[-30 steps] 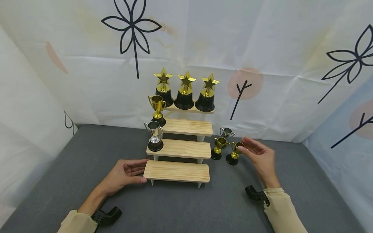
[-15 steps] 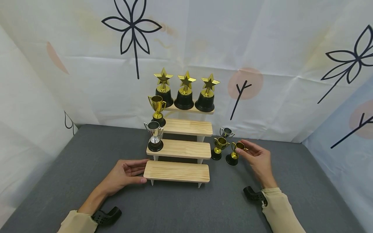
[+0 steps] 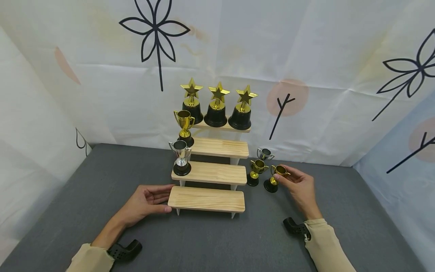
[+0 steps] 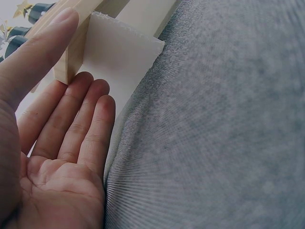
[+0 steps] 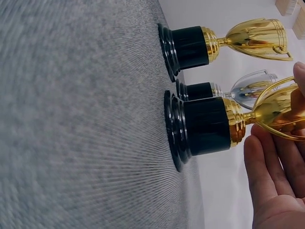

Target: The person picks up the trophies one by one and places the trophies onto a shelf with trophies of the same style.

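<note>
My left hand (image 3: 141,206) is at the left end of the lowest step of a wooden display stand (image 3: 207,198). Its fingers (image 4: 71,121) stay fairly straight by the step's end, the thumb apart from them. At the stand's right, my right hand (image 3: 300,189) pinches the bowl of a small gold trophy cup (image 3: 273,180) between thumb and fingers. That cup's black base (image 5: 205,126) stands on the cloth. Beside it are a second gold trophy cup (image 3: 257,168) and, behind, a silver trophy cup (image 3: 264,153), partly hidden.
Three gold star trophies (image 3: 216,109) line the top step. A gold cup (image 3: 185,122) stands at the left of the step below, and a silver cup (image 3: 181,155) at the left of the one under that. A white patterned cloth (image 3: 326,136) hangs behind the grey table (image 3: 200,241).
My right hand has moved slightly left and closed its thumb and fingers on the nearer gold trophy cup. The left hand has stayed at the stand.
</note>
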Available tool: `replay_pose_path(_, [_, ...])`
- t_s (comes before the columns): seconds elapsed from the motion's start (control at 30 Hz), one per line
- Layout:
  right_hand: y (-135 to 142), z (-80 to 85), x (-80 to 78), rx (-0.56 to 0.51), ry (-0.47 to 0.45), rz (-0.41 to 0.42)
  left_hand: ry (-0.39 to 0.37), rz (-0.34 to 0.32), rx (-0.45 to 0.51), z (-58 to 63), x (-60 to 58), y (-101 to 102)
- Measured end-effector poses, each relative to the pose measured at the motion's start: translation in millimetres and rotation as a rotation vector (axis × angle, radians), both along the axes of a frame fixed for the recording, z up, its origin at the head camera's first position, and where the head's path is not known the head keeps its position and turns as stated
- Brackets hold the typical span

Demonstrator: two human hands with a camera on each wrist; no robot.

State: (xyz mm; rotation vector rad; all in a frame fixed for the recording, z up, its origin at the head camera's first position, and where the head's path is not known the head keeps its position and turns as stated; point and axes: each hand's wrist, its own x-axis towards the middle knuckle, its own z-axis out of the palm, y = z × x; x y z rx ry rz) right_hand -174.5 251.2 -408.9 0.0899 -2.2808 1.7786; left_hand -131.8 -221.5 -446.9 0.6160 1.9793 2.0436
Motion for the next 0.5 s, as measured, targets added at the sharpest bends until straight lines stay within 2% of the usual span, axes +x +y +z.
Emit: replay_pose_path(0.5, [-0.7,0.0,-0.6,-0.005,-0.003,-0.025,-0.01,-0.001,-0.003,1.4,-0.2,0.3])
